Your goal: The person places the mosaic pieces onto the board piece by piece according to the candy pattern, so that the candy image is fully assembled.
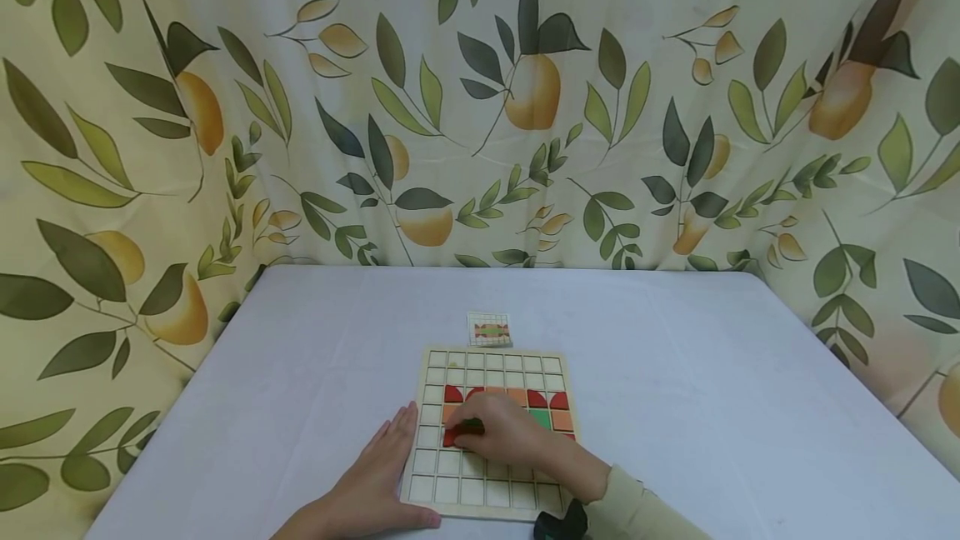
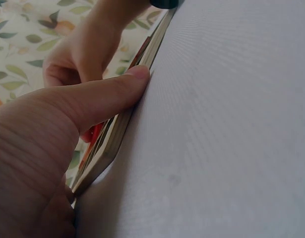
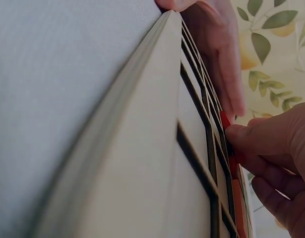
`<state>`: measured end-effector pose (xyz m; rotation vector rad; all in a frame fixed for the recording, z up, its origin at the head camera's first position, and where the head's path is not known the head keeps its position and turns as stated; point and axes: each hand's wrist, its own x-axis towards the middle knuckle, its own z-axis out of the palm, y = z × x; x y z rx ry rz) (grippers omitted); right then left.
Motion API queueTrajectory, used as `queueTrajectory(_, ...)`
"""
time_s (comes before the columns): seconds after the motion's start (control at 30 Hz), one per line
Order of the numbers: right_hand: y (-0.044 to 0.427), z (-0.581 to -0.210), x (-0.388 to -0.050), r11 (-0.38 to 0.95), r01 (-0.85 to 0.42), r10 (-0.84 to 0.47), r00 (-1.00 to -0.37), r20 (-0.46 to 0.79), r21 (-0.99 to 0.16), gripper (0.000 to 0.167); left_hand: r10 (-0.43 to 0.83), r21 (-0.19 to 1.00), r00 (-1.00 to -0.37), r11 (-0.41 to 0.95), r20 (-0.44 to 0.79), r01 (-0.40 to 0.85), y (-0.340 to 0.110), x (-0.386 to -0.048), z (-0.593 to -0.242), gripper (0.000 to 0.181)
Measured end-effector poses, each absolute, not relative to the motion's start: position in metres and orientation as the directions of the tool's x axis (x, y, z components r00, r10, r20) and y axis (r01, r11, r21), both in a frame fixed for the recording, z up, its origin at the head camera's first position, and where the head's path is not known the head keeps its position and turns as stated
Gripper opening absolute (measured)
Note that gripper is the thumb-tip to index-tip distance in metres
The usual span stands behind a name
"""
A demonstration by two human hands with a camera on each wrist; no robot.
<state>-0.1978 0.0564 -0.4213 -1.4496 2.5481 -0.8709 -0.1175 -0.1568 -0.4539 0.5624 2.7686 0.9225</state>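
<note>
A square wooden board [image 1: 480, 512] with a grid of cells lies on the table, with red, orange and green tiles in its middle rows. My left hand [image 1: 371, 477] rests along the board's left side, fingers extended; its thumb [image 2: 107, 96] lies against the near edge in the left wrist view. Over the left part of the pattern, my right hand [image 1: 502, 432] pinches a red tile [image 1: 448, 438] between thumb and forefinger, down at the board's surface. That same red tile [image 3: 225, 120] shows at the fingertips in the right wrist view. The right hand hides several middle cells.
A small pattern card [image 1: 490, 330] lies just beyond the board's far edge. White cloth covers the table [image 1: 675, 373], and a leaf-and-fruit curtain [image 1: 480, 107] hangs behind it. A dark device [image 1: 561, 523] sits at the right wrist.
</note>
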Motion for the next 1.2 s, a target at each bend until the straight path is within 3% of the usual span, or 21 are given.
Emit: queueTrajectory(1.2,0.0558,-0.4191,-0.1981,0.389,-0.743,-0.807,-0.559,0.187,-0.544,0.016,0.400,0.606,-0.916,0.737,-0.034,0.299,-0.1561,-0.1179,-0.4538,0.126)
